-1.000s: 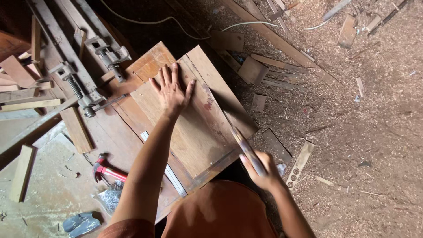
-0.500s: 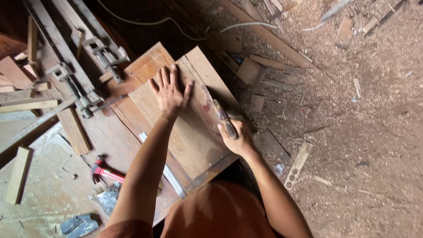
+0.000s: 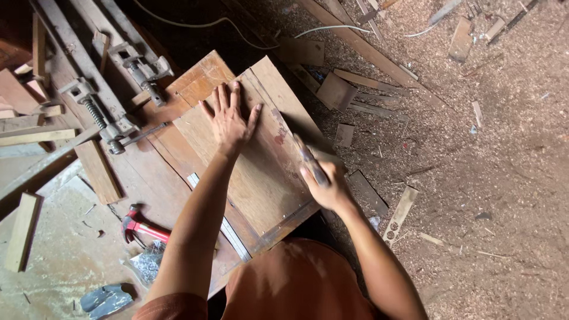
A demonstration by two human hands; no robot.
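The wooden panel [image 3: 255, 160] is pinned flat at the tabletop's [image 3: 148, 178] right edge by the spread left hand [image 3: 230, 121] — steadied, apparently — while a slim tool [image 3: 308, 157] is gripped in the closed right hand [image 3: 326, 186].

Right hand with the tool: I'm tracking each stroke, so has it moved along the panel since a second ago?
Yes. The right hand, gripping a narrow tool, has moved up the wooden panel's right edge from the near corner, toward the flat left hand.
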